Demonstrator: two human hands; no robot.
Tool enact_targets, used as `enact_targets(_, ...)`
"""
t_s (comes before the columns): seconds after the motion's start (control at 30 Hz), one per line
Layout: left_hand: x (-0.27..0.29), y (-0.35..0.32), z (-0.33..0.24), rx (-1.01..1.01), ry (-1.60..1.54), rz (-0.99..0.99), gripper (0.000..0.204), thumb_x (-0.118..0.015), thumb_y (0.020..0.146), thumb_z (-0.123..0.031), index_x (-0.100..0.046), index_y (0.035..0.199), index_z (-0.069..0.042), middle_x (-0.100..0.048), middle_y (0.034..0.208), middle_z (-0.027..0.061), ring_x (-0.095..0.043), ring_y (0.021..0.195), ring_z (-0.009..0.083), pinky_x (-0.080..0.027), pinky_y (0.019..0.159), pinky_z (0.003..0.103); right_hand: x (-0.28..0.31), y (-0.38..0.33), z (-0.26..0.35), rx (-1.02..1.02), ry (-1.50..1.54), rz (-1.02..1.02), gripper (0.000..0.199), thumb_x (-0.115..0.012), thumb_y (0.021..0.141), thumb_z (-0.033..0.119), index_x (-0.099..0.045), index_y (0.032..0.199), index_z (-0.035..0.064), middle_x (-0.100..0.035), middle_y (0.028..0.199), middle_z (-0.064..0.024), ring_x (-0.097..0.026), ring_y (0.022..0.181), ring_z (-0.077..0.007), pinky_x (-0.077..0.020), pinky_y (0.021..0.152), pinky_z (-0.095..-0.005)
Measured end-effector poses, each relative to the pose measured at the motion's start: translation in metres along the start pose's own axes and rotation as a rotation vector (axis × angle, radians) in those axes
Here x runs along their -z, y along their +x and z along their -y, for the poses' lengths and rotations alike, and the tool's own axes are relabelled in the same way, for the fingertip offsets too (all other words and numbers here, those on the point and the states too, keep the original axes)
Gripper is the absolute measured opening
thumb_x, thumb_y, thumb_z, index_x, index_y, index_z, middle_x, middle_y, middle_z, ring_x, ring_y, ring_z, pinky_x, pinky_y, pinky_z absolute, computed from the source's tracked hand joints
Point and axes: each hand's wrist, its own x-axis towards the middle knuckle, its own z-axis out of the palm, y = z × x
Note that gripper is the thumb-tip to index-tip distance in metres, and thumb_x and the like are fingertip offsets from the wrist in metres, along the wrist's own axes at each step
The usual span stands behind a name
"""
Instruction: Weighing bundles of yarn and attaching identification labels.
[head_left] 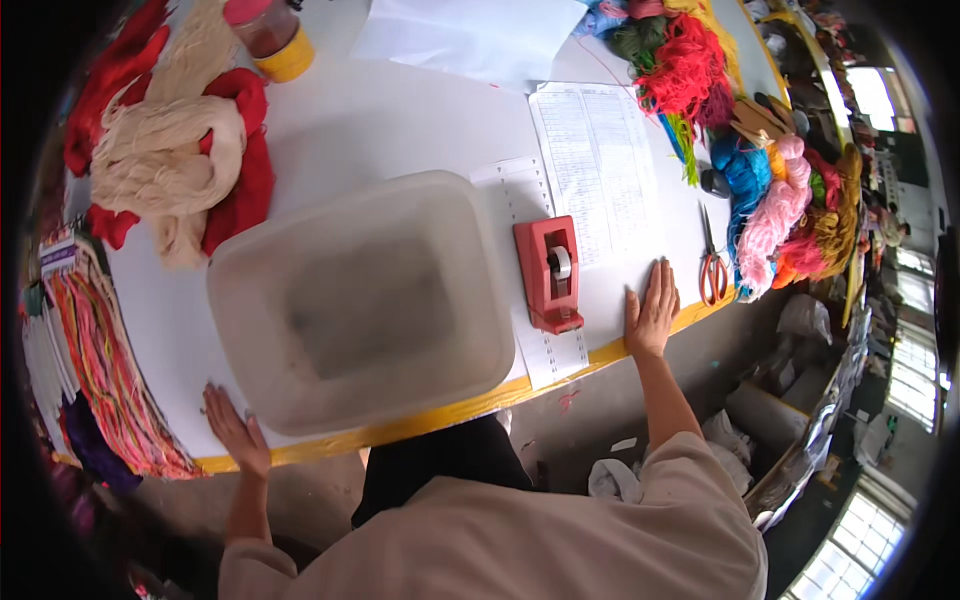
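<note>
My left hand [235, 432] lies flat on the white table [165, 345] near its front edge, fingers stretched out and holding nothing. My right hand [654, 308] rests flat at the same edge, fingers extended and pointing away from me. Between them stands a translucent plastic tub [462, 290]; only a dark, blurred patch shows at its bottom. Right of the tub sits a red tape dispenser [538, 275] with a small roll of tape, on top of a paper strip [557, 362]. Orange-handled scissors [713, 275] lie to the right of my right hand.
Cream yarn [165, 150] and red yarn [250, 160] lie far left, multicoloured strands [115, 350] below them. A jar with a yellow band [285, 55] stands behind. Printed sheets [595, 165] lie beyond the dispenser. Colourful yarn skeins [775, 210] line the right side. Bags [735, 440] sit on the floor.
</note>
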Motion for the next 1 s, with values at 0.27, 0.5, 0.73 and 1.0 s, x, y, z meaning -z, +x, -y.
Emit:
enact_targets(0.27,-0.011,-0.006,0.000,-0.028,-0.017,-0.054,0.064,-0.032,0.103,-0.041,-0.030,0.151,0.001,-0.030,0.156,0.0245,-0.027,0.145,0.0434,-0.020,0.118,0.054,0.000,-0.006,0.002,-0.063,0.013,0.003,0.061,-0.043,0.101,0.040,-0.032,0.153,0.0105,-0.030,0.159,-0.0115,-0.026,0.148,-0.0291,-0.0177,0.120,-0.0427)
enact_targets(0.5,-0.012,-0.026,0.004,0.017,0.017,-0.064,0.056,-0.038,0.101,-0.024,-0.032,0.151,0.000,-0.030,0.157,0.0218,-0.028,0.145,0.0406,-0.017,0.119,0.052,-0.007,-0.020,0.005,0.015,0.072,-0.227,0.054,-0.054,0.097,0.031,-0.046,0.144,0.0052,-0.045,0.149,-0.0155,-0.040,0.139,-0.0324,-0.0281,0.116,-0.0430)
enact_targets(0.73,-0.038,-0.040,0.028,-0.086,0.002,-0.214,0.052,-0.046,0.100,-0.018,-0.038,0.147,0.001,-0.037,0.152,0.0241,-0.034,0.142,0.0406,-0.025,0.117,0.049,-0.027,-0.044,-0.012,-0.053,0.235,-0.688,0.046,-0.063,0.088,0.022,-0.055,0.130,0.0047,-0.060,0.130,-0.0176,-0.057,0.115,-0.0381,-0.0419,0.099,-0.0496)
enact_targets(1.0,-0.054,-0.050,0.039,-0.041,-0.054,-0.316,0.043,-0.050,0.100,-0.016,-0.048,0.138,0.005,-0.044,0.146,0.0264,-0.039,0.138,0.0414,-0.029,0.115,0.049,-0.193,-0.338,0.073,-0.792,0.691,0.406,0.065,-0.062,0.094,0.040,-0.039,0.146,0.0078,-0.040,0.143,-0.0235,-0.043,0.133,-0.0391,-0.0361,0.111,-0.0471)
